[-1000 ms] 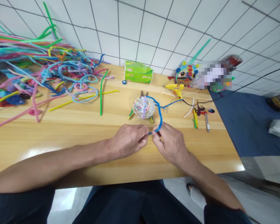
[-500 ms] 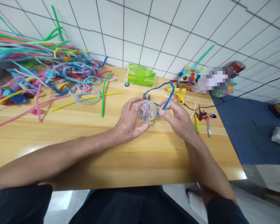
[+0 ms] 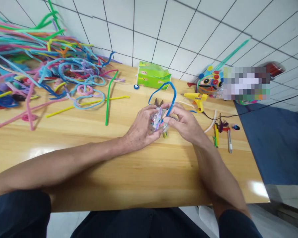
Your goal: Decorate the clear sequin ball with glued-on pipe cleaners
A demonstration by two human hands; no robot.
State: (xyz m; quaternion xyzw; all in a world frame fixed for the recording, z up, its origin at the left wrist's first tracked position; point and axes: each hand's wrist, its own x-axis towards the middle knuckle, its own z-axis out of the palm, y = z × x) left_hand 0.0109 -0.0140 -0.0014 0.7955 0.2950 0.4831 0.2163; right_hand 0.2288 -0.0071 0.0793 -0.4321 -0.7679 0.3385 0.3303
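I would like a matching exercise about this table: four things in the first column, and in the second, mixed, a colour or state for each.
1. left hand
2. glue gun
3. right hand
4. packet near the wall

A. yellow
B. pinches a blue pipe cleaner
C. green
D. cups the clear ball

Pairs: 1-D, 2-A, 3-B, 4-C

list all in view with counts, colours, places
clear ball: one, lilac-banded, centre
blue pipe cleaner: one, blue, above clear ball
prongs: two, dark, beyond clear ball
craft pile: one, multicoloured, left
packet: one, green, near wall
button: one, blue, left of packet
glue gun: one, yellow, right
decorated figure: one, multicoloured, near wall
pen-like tool: one, grey, right
oddments: several, mixed, right
table: one, brown, below
wall: one, white, behind
cloth: one, blue, right
sleeves: two, dark, lower corners
left hand: one, bare, holding clear ball
right hand: one, bare, holding blue pipe cleaner
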